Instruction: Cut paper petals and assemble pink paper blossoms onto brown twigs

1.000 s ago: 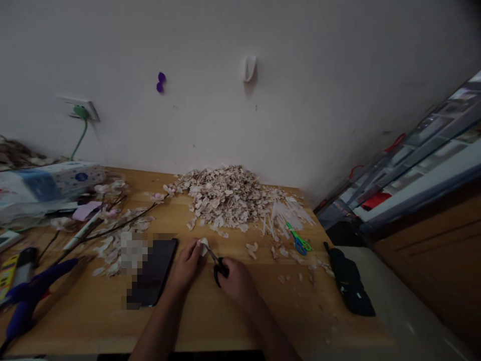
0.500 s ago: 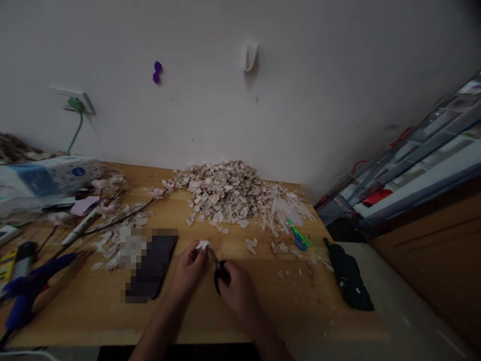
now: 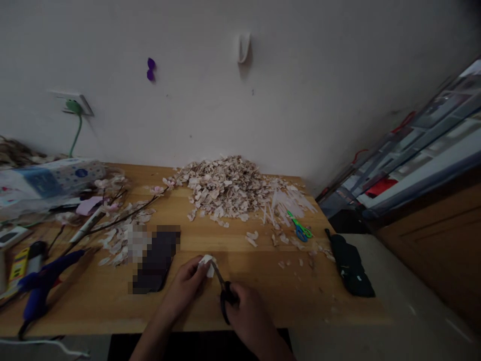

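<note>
Presently pinching a white piece [image 3: 208,269] between the fingers of the left hand [image 3: 186,285], just above the worktop [image 3: 112,303], with the right hand [image 3: 246,311] curled around the black scissors [image 3: 228,295], blades up against or over the piece's right side. Apparently mid-cut, too dim to tell the amount trimmed. Farther out, loose petals [image 3: 252,237], then a big heap [image 3: 225,188], probably much left to work through, though impossible to tell cut from uncut. Beside the heap, pale strips [image 3: 289,200] and green scissors [image 3: 300,229], both out of hand. Off left, a smaller pile [image 3: 115,246] near a branch [image 3: 130,218].

No legible lettering, numbers or signs; blue mark [image 3: 81,173] on the packet [image 3: 42,180] too blurred for reading.
</note>
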Demonstrator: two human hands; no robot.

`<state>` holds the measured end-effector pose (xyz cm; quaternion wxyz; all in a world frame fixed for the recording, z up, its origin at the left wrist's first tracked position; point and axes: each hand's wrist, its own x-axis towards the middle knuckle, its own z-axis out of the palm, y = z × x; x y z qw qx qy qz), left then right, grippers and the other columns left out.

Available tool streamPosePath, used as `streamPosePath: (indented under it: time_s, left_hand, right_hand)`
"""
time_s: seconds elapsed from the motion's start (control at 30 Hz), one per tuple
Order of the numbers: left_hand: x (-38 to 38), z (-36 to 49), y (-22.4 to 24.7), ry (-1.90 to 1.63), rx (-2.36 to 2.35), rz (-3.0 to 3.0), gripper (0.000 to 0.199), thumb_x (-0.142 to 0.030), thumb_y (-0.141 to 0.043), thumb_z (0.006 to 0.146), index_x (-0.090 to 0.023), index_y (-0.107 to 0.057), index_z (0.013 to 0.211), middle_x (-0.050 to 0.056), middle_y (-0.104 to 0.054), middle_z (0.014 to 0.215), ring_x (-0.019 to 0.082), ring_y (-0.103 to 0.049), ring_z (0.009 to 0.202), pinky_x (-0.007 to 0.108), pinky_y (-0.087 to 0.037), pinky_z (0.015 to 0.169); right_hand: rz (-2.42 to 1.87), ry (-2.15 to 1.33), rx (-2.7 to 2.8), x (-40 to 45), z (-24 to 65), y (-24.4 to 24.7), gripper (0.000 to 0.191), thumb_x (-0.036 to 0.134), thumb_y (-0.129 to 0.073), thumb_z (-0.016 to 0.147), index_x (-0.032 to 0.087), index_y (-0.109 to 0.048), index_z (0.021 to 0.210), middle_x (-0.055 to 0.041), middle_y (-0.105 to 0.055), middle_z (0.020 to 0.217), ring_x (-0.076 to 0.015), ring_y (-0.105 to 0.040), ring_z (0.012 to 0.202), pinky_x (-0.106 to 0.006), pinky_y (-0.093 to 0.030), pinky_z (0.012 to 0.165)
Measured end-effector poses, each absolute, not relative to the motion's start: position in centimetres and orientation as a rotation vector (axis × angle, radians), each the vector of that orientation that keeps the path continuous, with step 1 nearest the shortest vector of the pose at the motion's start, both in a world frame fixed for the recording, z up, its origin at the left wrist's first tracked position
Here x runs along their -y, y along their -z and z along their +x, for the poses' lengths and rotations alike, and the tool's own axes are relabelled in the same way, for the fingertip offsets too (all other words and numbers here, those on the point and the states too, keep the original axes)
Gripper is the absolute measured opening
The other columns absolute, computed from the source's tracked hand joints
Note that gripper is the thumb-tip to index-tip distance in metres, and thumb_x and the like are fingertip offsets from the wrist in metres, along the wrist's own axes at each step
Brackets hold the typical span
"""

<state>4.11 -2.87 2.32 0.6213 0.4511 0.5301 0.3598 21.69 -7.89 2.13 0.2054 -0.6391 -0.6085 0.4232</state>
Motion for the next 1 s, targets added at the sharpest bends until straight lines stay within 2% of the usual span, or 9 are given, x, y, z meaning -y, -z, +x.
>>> streamPosePath:
  time_s: [0.13, 0.27, 0.43, 0.6, 0.8, 1.0]
  left_hand:
    - [3.7, 4.2, -2.4, -0.869, -1.236, 1.075, 0.052, -0.071, -0.062, 0.076, -0.020, -0.052, 0.070, -0.006, -0.046, 0.057, 0.009, -0.042, 0.046, 0.021, -0.034, 0.044]
    - [4.6, 4.2, -1.8, -0.872, -1.211, 1.061, 0.055, -0.075, -0.063, 0.072, -0.021, -0.051, 0.074, -0.007, -0.047, 0.053, 0.009, -0.041, 0.044, 0.020, -0.036, 0.042]
    - [5.5, 4.0, -1.7, -0.830, -1.141, 1.017, 0.051, -0.070, -0.063, 0.076, -0.021, -0.049, 0.074, -0.008, -0.046, 0.048, 0.007, -0.040, 0.039, 0.019, -0.035, 0.040]
    - [5.9, 4.3, -2.2, -0.881, -1.109, 0.944, 0.050, -0.066, -0.071, 0.071, -0.020, -0.055, 0.078, -0.005, -0.055, 0.058, 0.009, -0.048, 0.044, 0.021, -0.043, 0.042]
    - [7.3, 6.0, -1.8, -1.064, -1.233, 0.715, 0.049, -0.062, -0.077, 0.066, -0.018, -0.059, 0.077, -0.006, -0.053, 0.055, 0.008, -0.046, 0.046, 0.020, -0.039, 0.045]
    - [7.8, 6.3, -1.9, -1.056, -1.297, 0.768, 0.051, -0.064, -0.077, 0.061, -0.017, -0.061, 0.071, -0.004, -0.054, 0.052, 0.010, -0.048, 0.045, 0.022, -0.041, 0.045]
  right_hand:
    - [-1.790, -1.203, 1.695, 9.2, 21.4, -2.3, 0.010, 0.024, -0.067, 0.084, 0.022, -0.075, 0.088, -0.0052, -0.077, 0.085, -0.0195, -0.070, 0.077, -0.023, -0.046, 0.068]
    - [-1.819, -1.164, 1.728, 10.1, 21.2, -2.2, 0.010, 0.021, -0.067, 0.083, 0.022, -0.075, 0.089, -0.0057, -0.077, 0.087, -0.0210, -0.070, 0.082, -0.024, -0.046, 0.071]
    - [-1.833, -1.151, 1.778, 10.7, 21.3, -2.3, 0.007, 0.018, -0.067, 0.082, 0.021, -0.074, 0.083, -0.0062, -0.077, 0.084, -0.0214, -0.070, 0.079, -0.026, -0.044, 0.070]
    - [-1.782, -1.159, 1.733, 11.3, 21.0, -1.9, 0.010, 0.017, -0.065, 0.084, 0.022, -0.074, 0.085, -0.0044, -0.076, 0.082, -0.0195, -0.070, 0.077, -0.023, -0.045, 0.069]
    - [-1.814, -1.132, 1.697, 12.1, 20.6, -1.1, 0.013, 0.015, -0.063, 0.083, 0.023, -0.072, 0.090, -0.0049, -0.076, 0.086, -0.0212, -0.071, 0.082, -0.025, -0.048, 0.072]
    - [-1.875, -1.060, 1.715, 12.2, 20.5, -1.4, 0.020, 0.011, -0.063, 0.080, 0.021, -0.070, 0.096, -0.0076, -0.075, 0.095, -0.0241, -0.070, 0.088, -0.031, -0.050, 0.079]
